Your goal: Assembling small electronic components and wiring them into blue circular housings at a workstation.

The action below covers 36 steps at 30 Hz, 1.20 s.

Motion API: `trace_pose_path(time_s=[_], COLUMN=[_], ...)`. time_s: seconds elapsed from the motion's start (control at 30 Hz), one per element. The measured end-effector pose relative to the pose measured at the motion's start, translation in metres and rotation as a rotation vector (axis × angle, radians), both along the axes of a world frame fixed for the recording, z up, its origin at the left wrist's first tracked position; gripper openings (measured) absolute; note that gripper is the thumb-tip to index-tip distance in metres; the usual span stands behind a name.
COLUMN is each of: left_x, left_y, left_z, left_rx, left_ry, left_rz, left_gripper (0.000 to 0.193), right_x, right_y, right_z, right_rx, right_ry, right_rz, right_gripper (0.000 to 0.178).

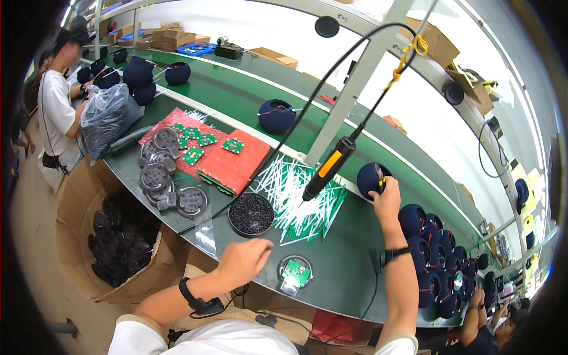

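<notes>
My right hand (387, 201) is stretched out to the far side of the bench, closed on small yellow-handled pliers (382, 180). Their metal tip overlaps a dark navy ball-shaped housing (365, 177); I cannot tell whether they touch. My left hand (241, 261) hovers over the near edge with thumb and fingers pressed together; anything between them is too small to make out. Just beyond it stands a round dish (232, 228) full of small black screws. Between my hands, a green circuit board (297, 271) lies on a round grey part (283, 269).
A corded electric screwdriver (330, 168) hangs above a heap of white strips (290, 204). Grey round parts (155, 176) and red bubble wrap (248, 155) with boards lie left. Navy housings (419, 251) crowd the right. A carton (74, 254) holds black parts; co-workers (59, 106) flank the bench.
</notes>
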State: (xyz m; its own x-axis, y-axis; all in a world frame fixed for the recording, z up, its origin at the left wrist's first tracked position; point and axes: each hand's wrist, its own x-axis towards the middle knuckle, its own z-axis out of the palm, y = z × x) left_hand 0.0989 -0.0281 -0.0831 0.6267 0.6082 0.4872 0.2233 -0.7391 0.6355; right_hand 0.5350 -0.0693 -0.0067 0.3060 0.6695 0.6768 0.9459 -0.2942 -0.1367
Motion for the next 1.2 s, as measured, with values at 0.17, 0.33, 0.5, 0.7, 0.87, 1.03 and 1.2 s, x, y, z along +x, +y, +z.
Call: trace_pose_path(time_s=[0.17,0.33,0.5,0.7,0.87,1.03,1.2], left_x=[0.008,0.002,0.004,0.006,0.006,0.007,0.005], left_y=[-0.004,-0.004,-0.001,0.003,0.002,0.003,0.002], left_z=[-0.002,-0.003,-0.004,-0.005,-0.004,-0.007,-0.011], left_rx=[0.092,0.126,0.131,0.144,0.126,0.097,0.081], left_ry=[-0.005,0.025,0.075,0.135,0.145,0.107,0.092], left_rz=[0.026,0.044,0.001,-0.023,-0.049,-0.039,-0.017], left_gripper=[0.009,0.008,0.011,0.01,0.015,0.015,0.013], right_x=[0.064,0.032,-0.032,-0.05,-0.002,0.037,0.025], right_y=[0.043,0.037,-0.023,-0.015,0.116,0.231,0.295], right_z=[-0.007,-0.005,-0.03,-0.029,-0.007,0.003,-0.009], right_rx=[-0.174,-0.199,-0.444,-0.712,-0.334,-0.237,-0.449], right_ry=[0.073,-0.006,0.012,0.004,0.112,-0.223,0.069], right_rz=[-0.222,-0.162,-0.056,-0.182,0.331,0.521,0.736], right_gripper=[0.055,0.046,0.042,0.043,0.044,0.066,0.088])
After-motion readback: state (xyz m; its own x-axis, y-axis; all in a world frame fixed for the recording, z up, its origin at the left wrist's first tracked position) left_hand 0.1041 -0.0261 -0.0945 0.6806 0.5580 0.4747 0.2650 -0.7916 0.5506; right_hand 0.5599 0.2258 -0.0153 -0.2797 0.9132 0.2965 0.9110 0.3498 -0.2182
